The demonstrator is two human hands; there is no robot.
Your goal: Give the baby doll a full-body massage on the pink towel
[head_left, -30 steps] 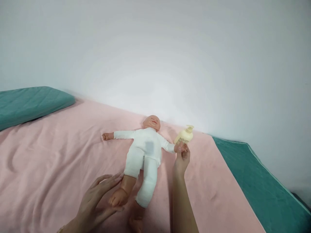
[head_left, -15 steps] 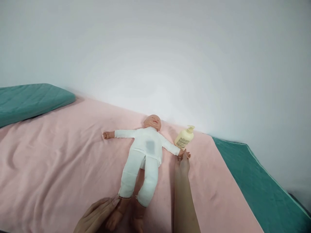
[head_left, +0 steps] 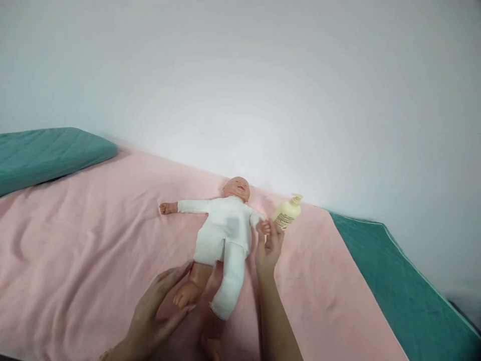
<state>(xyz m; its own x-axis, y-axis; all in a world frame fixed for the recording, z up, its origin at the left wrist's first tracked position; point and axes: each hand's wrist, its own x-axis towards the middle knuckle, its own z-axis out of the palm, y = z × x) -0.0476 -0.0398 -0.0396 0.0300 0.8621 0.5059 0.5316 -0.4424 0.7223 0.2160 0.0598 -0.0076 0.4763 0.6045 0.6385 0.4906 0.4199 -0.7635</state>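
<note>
A baby doll [head_left: 235, 220] in a white cloth suit lies on its back, with a grey patch on its chest. My left hand [head_left: 154, 301] is cupped around the foot on the left, fingers along the ankle and thumb below the toes; that leg is bent up. By its small fist, the doll's arm on the right is raised in my right hand [head_left: 270, 248], which has its fingers curled behind it. Just beyond my right fingertips stands a pale yellow pump bottle [head_left: 288, 213] with printed text.
Under the doll spreads a wrinkled pink blanket [head_left: 93, 225]. A folded teal pad [head_left: 48, 155] lies at the far left, and teal fabric [head_left: 406, 281] shows along the right. A pale wall [head_left: 240, 90] rises behind.
My right hand has lifted the doll's arm, bending it inward and up. My left hand has moved right and pushed the doll's leg up toward its body.
</note>
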